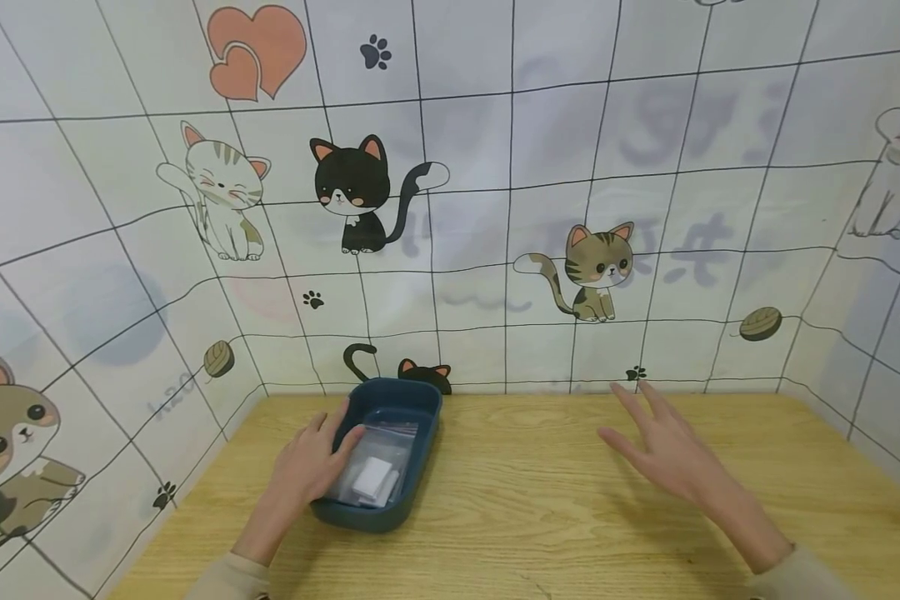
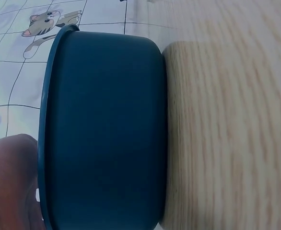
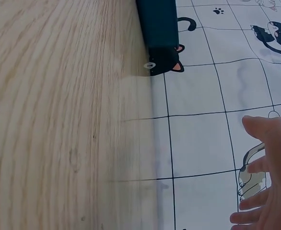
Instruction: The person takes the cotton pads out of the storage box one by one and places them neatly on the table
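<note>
My left hand is at the left rim of a dark blue plastic bin, fingers loosely extended and thumb reaching over the opening. In the left wrist view the bin's outer wall fills the middle, and part of the hand shows beside the rim. Inside the bin lie clear zip bags with a white block-shaped item. To the right, my right hand hovers over the table with fingers spread and nothing in them; the right wrist view shows its thumb apart from the fingers.
The light wood table runs back to a wall covering printed with a grid and cartoon cats. Similar covering closes in the left and right sides. The bin stands left of centre, its far end close to the back wall.
</note>
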Demonstrator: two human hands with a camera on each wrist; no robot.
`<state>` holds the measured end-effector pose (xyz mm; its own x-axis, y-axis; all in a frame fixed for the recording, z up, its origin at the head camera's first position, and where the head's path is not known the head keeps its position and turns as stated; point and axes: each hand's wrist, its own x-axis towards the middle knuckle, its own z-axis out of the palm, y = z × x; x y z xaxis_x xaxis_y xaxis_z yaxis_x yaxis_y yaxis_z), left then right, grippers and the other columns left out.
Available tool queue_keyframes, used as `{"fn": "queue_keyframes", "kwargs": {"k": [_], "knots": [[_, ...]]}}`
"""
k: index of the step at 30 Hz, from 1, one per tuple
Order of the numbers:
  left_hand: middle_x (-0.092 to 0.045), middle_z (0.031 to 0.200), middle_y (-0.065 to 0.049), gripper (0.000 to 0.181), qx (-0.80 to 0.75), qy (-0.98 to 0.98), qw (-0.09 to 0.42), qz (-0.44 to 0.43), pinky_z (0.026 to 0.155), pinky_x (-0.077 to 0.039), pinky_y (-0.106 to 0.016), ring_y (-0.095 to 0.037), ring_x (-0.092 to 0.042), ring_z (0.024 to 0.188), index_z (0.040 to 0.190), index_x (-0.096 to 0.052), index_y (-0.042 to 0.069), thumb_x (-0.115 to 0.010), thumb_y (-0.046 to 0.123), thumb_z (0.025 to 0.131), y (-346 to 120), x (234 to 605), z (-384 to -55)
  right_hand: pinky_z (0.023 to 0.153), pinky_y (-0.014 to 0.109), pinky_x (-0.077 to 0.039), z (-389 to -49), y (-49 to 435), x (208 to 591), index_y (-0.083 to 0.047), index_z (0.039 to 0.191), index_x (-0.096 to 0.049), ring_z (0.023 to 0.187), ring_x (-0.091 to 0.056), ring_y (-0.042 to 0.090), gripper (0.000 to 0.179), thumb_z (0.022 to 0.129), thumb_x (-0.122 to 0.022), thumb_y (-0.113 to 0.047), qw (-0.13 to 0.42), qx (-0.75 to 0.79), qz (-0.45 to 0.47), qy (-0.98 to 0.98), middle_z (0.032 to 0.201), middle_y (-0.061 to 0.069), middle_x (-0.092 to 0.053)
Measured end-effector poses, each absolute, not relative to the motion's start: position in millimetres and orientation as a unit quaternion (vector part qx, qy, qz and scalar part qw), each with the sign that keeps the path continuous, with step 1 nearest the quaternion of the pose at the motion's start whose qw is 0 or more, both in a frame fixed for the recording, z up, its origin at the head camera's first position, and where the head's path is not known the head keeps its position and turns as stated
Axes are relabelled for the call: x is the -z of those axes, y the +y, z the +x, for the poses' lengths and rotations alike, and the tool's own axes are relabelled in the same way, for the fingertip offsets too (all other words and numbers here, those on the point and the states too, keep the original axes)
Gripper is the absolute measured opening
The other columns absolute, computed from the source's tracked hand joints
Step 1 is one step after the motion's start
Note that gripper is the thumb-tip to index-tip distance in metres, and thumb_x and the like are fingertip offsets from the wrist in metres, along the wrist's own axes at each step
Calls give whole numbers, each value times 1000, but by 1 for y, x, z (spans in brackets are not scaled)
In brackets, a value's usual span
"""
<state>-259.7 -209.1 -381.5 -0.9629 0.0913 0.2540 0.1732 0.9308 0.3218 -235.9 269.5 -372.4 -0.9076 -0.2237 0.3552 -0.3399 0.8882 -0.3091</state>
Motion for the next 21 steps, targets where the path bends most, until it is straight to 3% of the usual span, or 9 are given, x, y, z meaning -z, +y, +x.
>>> {"fn": "queue_keyframes", "kwargs": {"k": [6, 21], "knots": [[-47, 140, -35, 64, 174, -975, 124, -64, 91, -44, -67, -54, -51, 123, 157, -33, 7, -48, 42, 106, -210, 383, -261, 96, 81, -26, -239, 261, 371, -9, 160, -26, 134, -28, 65, 75, 102, -51, -50, 160, -196, 147, -956, 156, 39, -17], [-47, 138, -40, 60, 171, -978, 119, -29, 91, -45, -67, -56, -51, 121, 147, -38, -10, -52, 28, 103, -217, 383, -267, 90, 80, -35, -243, 241, 371, -6, 158, -27, 130, -37, 63, 74, 103, -50, -49, 168, -213, 159, -949, 154, 38, -25]]}}
